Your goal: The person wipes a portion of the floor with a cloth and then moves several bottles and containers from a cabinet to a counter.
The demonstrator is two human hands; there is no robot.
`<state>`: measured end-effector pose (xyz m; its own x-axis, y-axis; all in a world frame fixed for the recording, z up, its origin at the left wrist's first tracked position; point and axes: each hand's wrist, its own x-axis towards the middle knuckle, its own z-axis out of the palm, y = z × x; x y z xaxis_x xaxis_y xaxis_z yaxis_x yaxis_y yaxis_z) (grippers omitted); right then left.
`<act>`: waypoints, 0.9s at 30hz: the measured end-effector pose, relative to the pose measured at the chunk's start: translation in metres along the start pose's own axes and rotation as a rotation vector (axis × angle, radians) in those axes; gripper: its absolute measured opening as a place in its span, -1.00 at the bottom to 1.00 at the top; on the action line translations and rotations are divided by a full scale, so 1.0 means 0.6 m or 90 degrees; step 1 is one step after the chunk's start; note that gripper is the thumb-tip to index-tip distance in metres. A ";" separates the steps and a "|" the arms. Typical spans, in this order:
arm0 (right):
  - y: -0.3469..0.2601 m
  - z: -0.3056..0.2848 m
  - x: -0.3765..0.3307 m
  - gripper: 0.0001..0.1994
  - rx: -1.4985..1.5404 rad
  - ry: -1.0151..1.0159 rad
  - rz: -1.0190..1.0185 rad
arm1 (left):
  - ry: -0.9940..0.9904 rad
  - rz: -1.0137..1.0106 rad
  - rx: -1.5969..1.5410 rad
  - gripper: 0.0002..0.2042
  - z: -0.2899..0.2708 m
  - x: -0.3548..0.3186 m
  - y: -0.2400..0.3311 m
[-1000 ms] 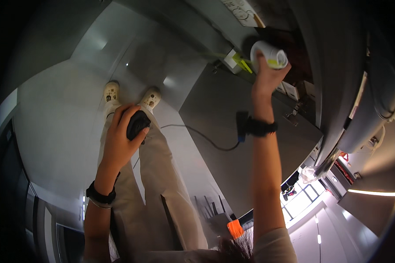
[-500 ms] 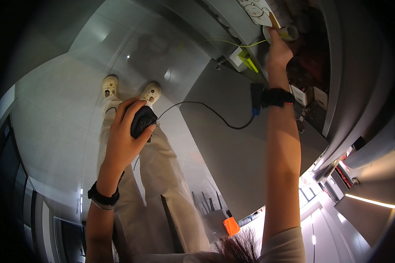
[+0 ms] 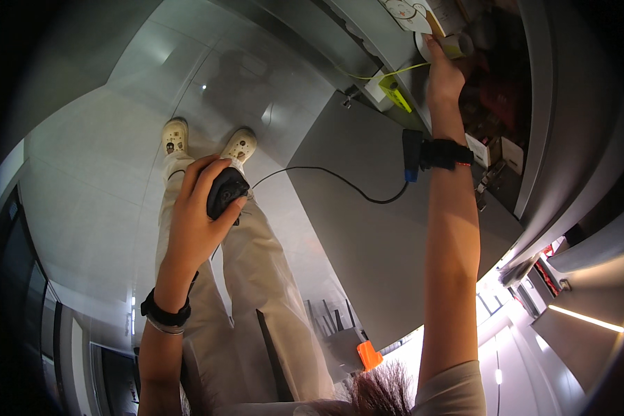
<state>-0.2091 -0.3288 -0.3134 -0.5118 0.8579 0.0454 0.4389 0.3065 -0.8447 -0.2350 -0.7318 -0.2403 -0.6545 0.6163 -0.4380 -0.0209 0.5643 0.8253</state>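
Observation:
My left hand (image 3: 200, 211) is closed around a rounded black object (image 3: 227, 193) with a creased, shiny surface, held above my legs. Its exact kind is unclear. At the upper right, my right hand (image 3: 445, 80) reaches into an open grey cabinet or drawer (image 3: 367, 28). Its fingers are curled and partly hidden beside a white round item (image 3: 421, 47) and a pale roll-like cylinder (image 3: 457, 46). What they grip cannot be made out. A white card with a cat drawing (image 3: 405, 14) stands just beyond the fingertips. Both wrists wear black straps.
A thin black cable (image 3: 333, 173) runs from a black-and-blue connector (image 3: 412, 156) at my right wrist toward my left hand. A grey door panel (image 3: 367, 249) spans the middle. A yellow-green item (image 3: 395, 93) sits by the cabinet edge. An orange piece (image 3: 369, 356) lies lower down.
The cabinet, door panel and my right arm have shifted slightly rightward in the view. My left hand keeps its hold on the black object, nearly still.

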 end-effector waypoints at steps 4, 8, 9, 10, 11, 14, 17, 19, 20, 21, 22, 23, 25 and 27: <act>0.007 -0.005 -0.007 -0.26 -0.041 0.029 0.001 | -0.015 -0.020 -0.019 -0.52 0.003 0.002 0.010; 0.016 -0.011 -0.006 -0.21 -0.099 0.041 -0.048 | -0.006 0.011 0.007 -0.53 0.005 0.002 0.007; 0.020 -0.014 -0.003 -0.20 -0.113 0.044 -0.070 | -0.007 0.014 0.008 -0.53 0.005 0.002 0.005; 0.022 -0.014 -0.002 -0.20 -0.150 0.067 -0.104 | -0.006 0.016 0.010 -0.53 0.005 0.001 0.002; 0.023 -0.014 0.000 -0.20 -0.187 0.091 -0.139 | -0.005 0.017 0.011 -0.53 0.004 0.000 0.000; 0.038 -0.020 0.019 -0.23 -0.268 0.119 -0.230 | -0.002 0.031 0.014 -0.53 0.004 -0.003 -0.004; 0.031 -0.026 0.033 -0.31 -0.239 0.078 -0.232 | -0.002 0.027 0.020 -0.52 0.003 -0.006 -0.006; 0.023 -0.029 0.032 -0.35 -0.246 0.071 -0.224 | -0.003 0.026 0.015 -0.52 0.005 -0.007 -0.009; 0.022 -0.030 0.030 -0.35 -0.278 0.085 -0.230 | -0.004 0.026 0.012 -0.52 0.006 -0.008 -0.010; 0.021 -0.032 0.026 -0.36 -0.311 0.101 -0.236 | -0.006 0.029 0.011 -0.52 0.007 -0.008 -0.011; 0.017 -0.035 0.015 -0.41 -0.290 0.100 -0.193 | -0.008 0.031 0.009 -0.52 0.008 -0.008 -0.010; 0.012 -0.031 -0.007 -0.45 -0.265 0.093 -0.151 | -0.006 0.029 0.008 -0.52 0.009 -0.009 -0.009; 0.004 -0.019 -0.062 -0.58 -0.211 0.184 -0.096 | -0.002 0.014 0.009 -0.53 0.012 -0.011 -0.004; -0.002 -0.003 -0.126 -0.76 -0.065 0.266 -0.021 | 0.001 0.006 0.005 -0.53 0.015 -0.012 -0.001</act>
<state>-0.1698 -0.3932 -0.3151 -0.1924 0.9337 0.3019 0.5088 0.3579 -0.7829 -0.2236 -0.7317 -0.2412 -0.6557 0.6205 -0.4301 -0.0092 0.5631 0.8263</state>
